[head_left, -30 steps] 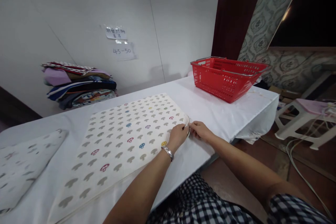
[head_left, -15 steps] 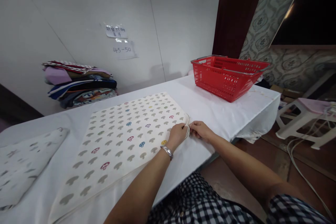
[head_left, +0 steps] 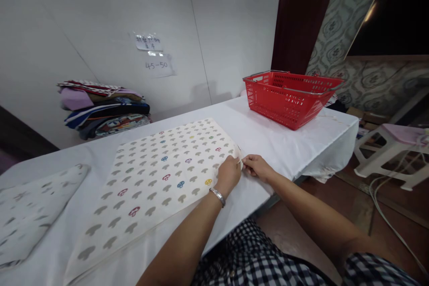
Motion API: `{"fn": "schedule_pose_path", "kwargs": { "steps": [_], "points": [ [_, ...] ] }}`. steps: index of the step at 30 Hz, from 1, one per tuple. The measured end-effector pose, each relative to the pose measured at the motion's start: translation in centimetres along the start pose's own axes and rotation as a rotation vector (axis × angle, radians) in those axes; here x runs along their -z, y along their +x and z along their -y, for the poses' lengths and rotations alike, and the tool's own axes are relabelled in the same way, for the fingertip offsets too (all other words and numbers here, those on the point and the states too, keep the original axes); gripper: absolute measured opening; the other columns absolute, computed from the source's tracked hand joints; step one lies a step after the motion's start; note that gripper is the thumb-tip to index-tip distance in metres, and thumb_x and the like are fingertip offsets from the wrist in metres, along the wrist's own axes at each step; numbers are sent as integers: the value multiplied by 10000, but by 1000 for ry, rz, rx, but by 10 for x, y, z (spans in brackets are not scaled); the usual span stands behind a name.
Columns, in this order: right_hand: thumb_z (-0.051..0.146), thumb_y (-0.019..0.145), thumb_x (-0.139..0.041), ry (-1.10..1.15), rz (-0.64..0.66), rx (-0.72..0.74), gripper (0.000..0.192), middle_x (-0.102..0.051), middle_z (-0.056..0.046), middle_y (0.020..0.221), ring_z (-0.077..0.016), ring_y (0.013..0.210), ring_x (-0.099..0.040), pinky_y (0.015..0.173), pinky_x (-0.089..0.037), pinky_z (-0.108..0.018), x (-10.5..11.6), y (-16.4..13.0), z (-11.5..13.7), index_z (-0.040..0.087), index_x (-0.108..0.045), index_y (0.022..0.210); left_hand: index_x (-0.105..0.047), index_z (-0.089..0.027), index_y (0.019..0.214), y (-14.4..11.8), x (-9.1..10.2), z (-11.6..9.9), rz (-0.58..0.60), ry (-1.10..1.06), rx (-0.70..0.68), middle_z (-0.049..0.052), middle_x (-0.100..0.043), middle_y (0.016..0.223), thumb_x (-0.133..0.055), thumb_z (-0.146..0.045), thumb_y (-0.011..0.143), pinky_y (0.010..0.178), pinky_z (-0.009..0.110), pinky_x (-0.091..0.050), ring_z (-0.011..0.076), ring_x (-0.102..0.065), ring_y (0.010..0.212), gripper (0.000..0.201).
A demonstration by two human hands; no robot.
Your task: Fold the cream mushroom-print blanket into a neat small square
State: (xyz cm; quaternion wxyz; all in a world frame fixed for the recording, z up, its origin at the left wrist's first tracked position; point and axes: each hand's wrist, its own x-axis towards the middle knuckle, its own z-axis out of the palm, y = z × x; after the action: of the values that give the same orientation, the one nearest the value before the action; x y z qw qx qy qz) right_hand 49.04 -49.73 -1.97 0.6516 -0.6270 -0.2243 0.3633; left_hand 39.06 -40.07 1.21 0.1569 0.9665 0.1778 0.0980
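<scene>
A cream cloth (head_left: 174,170) printed with grey and a few coloured mushrooms lies flat and spread on the white-covered table. My left hand (head_left: 229,172), with a silver bracelet at the wrist, is closed on the near right corner of this cloth. Right beside it, my right hand (head_left: 256,166) pinches the edge at the same corner, thumb and fingers together. Between the hands, the edge shows as thin pale cord-like strips standing up a little. The left fingertips are mostly hidden behind the back of the hand.
A red plastic basket (head_left: 291,103) with metal handles stands at the table's far right. Another folded pale cloth (head_left: 36,210) lies at the left. Folded clothes (head_left: 105,109) are stacked by the wall. A white stool (head_left: 390,152) with cables stands on the floor at right.
My left hand has turned and shifted slightly lower and right at the cloth's corner, so its fingers show less. My right hand stays nearly in place. The cloth lies as before.
</scene>
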Motion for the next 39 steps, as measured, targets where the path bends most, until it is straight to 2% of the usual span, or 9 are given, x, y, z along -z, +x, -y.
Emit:
{"fn": "schedule_pose_path", "kwargs": {
  "steps": [9,17,23,28,30,33,39],
  "points": [
    [431,693,-615,-25,16,9,281,-461,58,384,-49,318,-321,334,-166,-187,0,-1,0,172,-518,643,-620,-198,856,-2,3,-2,4,-197,81,44,-600,877,-431,-274,847,695,246,-392,152,-549,802,203],
    [411,719,-595,-68,22,35,251,-495,57,432,-44,316,-319,327,-185,-184,2,0,-4,171,-538,679,-627,-184,755,4,0,6,37,-278,85,46,-639,833,-387,-238,836,705,252,-399,158,-558,787,258],
    [372,704,-592,-51,48,20,212,-477,63,412,-45,310,-297,325,-157,-191,0,-1,-2,174,-531,659,-638,-186,865,2,2,4,32,-218,74,57,-638,894,-417,-187,822,750,261,-403,169,-562,844,225],
    [380,702,-593,-22,42,30,220,-476,64,409,-42,308,-283,332,-136,-194,1,-2,-2,175,-527,660,-610,-179,965,1,10,-2,-82,-8,47,82,-603,954,-386,-132,829,767,271,-396,181,-552,891,265],
    [377,695,-601,-4,41,32,219,-480,62,412,-44,316,-299,337,-133,-194,2,-2,-3,173,-527,661,-600,-176,955,0,10,-4,-53,40,11,83,-594,940,-378,-145,844,748,273,-396,182,-553,874,251],
    [382,696,-605,7,43,35,230,-468,62,390,-45,315,-297,345,-133,-193,2,-3,-3,169,-531,653,-583,-171,949,-4,6,-9,4,38,-2,82,-587,932,-380,-197,866,727,274,-396,181,-557,851,221],
    [404,706,-617,-8,31,86,258,-459,65,390,-46,327,-324,347,-178,-185,1,-5,-4,163,-540,659,-561,-196,1031,-8,-1,-8,-36,-41,-3,74,-579,989,-437,-276,855,754,271,-390,187,-546,902,230]
  ]
}}
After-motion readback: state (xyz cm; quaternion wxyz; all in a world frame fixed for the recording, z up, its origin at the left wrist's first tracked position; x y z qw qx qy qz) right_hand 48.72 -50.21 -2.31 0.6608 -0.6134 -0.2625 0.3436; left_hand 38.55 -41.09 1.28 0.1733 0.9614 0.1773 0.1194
